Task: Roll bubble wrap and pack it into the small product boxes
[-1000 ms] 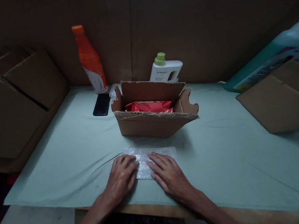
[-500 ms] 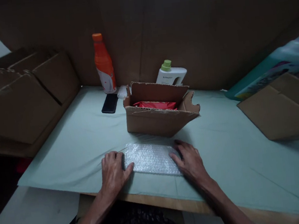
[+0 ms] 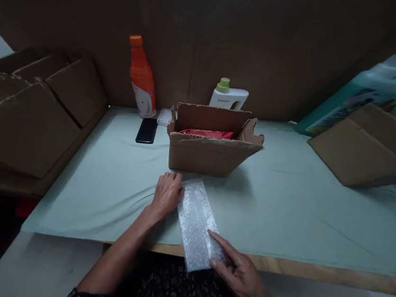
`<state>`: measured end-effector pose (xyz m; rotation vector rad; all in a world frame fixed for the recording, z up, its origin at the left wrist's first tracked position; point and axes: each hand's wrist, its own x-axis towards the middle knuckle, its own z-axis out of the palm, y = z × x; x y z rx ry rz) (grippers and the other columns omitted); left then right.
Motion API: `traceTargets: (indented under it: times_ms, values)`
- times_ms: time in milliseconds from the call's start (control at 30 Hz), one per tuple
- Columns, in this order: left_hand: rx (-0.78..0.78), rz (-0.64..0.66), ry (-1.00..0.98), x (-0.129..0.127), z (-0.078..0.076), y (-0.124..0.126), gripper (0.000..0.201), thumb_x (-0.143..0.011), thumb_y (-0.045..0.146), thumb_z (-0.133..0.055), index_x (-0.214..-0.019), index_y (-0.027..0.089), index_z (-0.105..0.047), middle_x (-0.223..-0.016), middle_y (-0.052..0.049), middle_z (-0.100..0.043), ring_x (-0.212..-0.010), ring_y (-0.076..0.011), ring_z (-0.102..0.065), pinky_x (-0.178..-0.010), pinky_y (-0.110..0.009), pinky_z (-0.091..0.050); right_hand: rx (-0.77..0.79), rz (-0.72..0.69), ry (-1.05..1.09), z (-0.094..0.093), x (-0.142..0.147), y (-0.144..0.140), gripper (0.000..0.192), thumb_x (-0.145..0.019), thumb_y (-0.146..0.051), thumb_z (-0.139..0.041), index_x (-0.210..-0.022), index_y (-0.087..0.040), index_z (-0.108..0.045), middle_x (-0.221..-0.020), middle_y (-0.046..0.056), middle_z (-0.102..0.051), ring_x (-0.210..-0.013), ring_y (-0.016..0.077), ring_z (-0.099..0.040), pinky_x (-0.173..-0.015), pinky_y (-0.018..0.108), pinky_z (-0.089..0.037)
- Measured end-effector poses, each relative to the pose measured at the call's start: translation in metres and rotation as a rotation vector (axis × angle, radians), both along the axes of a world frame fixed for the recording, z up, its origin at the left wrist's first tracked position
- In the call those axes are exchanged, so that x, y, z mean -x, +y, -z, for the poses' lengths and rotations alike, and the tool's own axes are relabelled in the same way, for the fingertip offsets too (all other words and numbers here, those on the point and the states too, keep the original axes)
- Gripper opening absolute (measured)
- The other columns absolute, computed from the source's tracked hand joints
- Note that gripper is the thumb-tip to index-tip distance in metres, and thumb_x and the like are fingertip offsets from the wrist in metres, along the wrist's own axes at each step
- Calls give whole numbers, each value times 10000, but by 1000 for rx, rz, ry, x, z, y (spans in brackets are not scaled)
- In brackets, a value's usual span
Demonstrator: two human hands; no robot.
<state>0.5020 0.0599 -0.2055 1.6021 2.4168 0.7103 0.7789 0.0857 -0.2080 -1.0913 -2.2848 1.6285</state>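
Note:
A flat, folded piece of bubble wrap (image 3: 195, 215) lies lengthwise away from me, its near end reaching past the table's front edge. My left hand (image 3: 169, 191) is at its far left corner, fingers curled and closed on the edge. At the near right edge, my right hand (image 3: 239, 272) grips it with the thumb and index finger pointing inward; its other fingers are partly hidden. Just beyond the wrap stands an open cardboard box (image 3: 209, 156) with torn flaps. A red packet (image 3: 210, 133) shows inside that box.
Behind the box are an orange bottle (image 3: 142, 78), a black phone (image 3: 146, 131), a small clear plastic piece (image 3: 164, 117) and a white bottle with a green cap (image 3: 226, 98). Cardboard boxes (image 3: 24, 125) stand at left. Right are a teal jug (image 3: 349, 98) and another carton (image 3: 359, 149).
The bubble wrap has turned from lying crosswise to lengthwise and come nearer me. My left hand moved forward and right to its far end; my right hand came back toward me.

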Motion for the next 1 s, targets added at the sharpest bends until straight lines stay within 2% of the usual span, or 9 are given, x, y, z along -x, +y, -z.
traceTargets:
  times_ms: [133,233,333,400,500,567,633,800,1000]
  values:
    - [-137,121,-54,-9,2,-43,525,-822,69,-525,-1335,182,-524,-1317,-133,-589,-1224,-284,-509,-1037,-488,-437,152,-20,21,-3,4,3,443,-863,-542,-628,-1124,-211,-764,-1001,111,-741,-791,207,-677,-701,320,-556]
    - [-178,346,-205,-32,-2,-95,684,-722,3,-487,-1365,236,-505,-1425,-85,-537,-1360,-267,-412,-1122,-502,-390,373,81,10,-5,6,7,560,-818,-633,-659,-1134,-177,-731,-693,53,-707,-564,151,-603,-541,263,-483]
    - [-138,438,-242,-63,-1,-124,737,-717,49,-555,-1426,231,-466,-1499,-106,-480,-1427,-314,-332,-1149,-551,-355,496,136,57,-3,10,8,591,-802,-659,-680,-1112,-156,-711,-571,21,-668,-458,100,-523,-495,224,-417]
    - [-201,400,-241,-78,5,-122,651,-775,69,-562,-1405,217,-493,-1352,-120,-603,-1291,-303,-477,-1069,-531,-433,562,153,131,-1,14,7,580,-806,-656,-684,-1090,-150,-702,-564,24,-667,-426,84,-503,-462,207,-390]
    - [-270,159,-310,-84,16,-103,441,-887,101,-502,-1313,196,-569,-1016,-84,-712,-941,-229,-617,-863,-422,-534,571,219,255,0,15,4,562,-837,-612,-680,-1196,-180,-648,-760,64,-726,-489,116,-591,-427,213,-414]
    - [-237,18,-385,-80,21,-90,426,-916,165,-516,-1339,180,-556,-952,-76,-713,-854,-212,-632,-808,-389,-551,380,268,311,-1,12,3,487,-890,-520,-662,-1270,-221,-603,-892,72,-733,-572,141,-652,-470,242,-488]
    - [-204,-37,-453,-75,23,-82,528,-906,191,-536,-1430,171,-476,-1023,-86,-720,-872,-208,-656,-825,-377,-565,12,232,335,-3,11,4,361,-934,-370,-645,-1272,-251,-608,-939,62,-734,-680,159,-693,-602,284,-564]
    - [-271,-54,-487,-75,23,-80,607,-904,156,-495,-1500,196,-385,-1398,-128,-603,-1178,-220,-635,-1020,-389,-524,-829,-297,299,-4,24,19,443,-903,-144,-616,-1335,-232,-582,-1279,122,-682,-1195,279,-618,-956,453,-521]
    - [-290,5,-488,-76,26,-84,656,-898,142,-494,-1529,223,-336,-1436,-122,-576,-1247,-226,-604,-1060,-405,-509,-1041,-514,89,1,46,33,355,-918,-157,-560,-1261,-205,-634,-1399,126,-619,-1315,314,-515,-995,490,-436]
